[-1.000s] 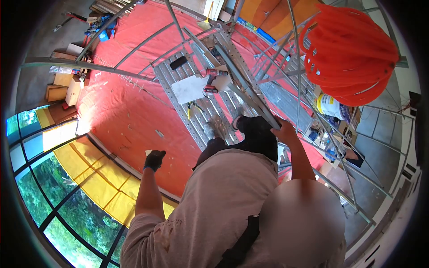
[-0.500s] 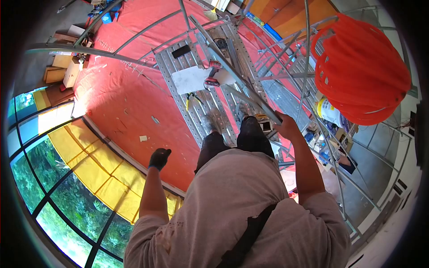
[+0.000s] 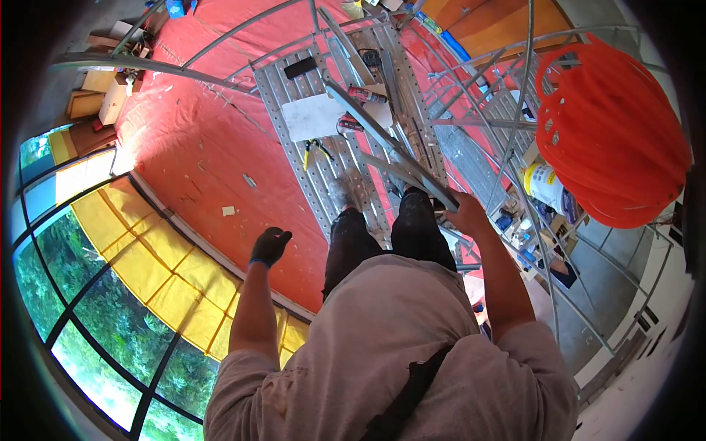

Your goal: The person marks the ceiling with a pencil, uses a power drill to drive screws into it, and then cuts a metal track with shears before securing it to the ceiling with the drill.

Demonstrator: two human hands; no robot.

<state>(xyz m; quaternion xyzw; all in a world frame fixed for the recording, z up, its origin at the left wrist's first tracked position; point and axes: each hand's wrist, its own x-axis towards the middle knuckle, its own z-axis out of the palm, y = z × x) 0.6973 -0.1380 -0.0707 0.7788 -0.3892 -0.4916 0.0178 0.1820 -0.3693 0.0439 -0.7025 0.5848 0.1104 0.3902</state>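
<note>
My right hand grips the near end of a long grey metal channel, which slants up and away to the left above the platform. My left hand, in a dark glove, hangs out to the left with its fingers curled and nothing visible in them. Beyond the channel, a red power tool lies beside a white board. Yellow-handled pliers rest on the planks near my left foot. Part of the power tool is hidden behind the channel.
I stand on a perforated metal scaffold platform with a dark flat object on it. Scaffold rails surround it. A bundle of red strapping hangs at right, near a white bucket. Red sheeting covers the floor.
The channel's far end has dropped lower and nearer, and my right hand has lowered slightly with it. My left hand has shifted slightly up and right. The view has tilted a little.
</note>
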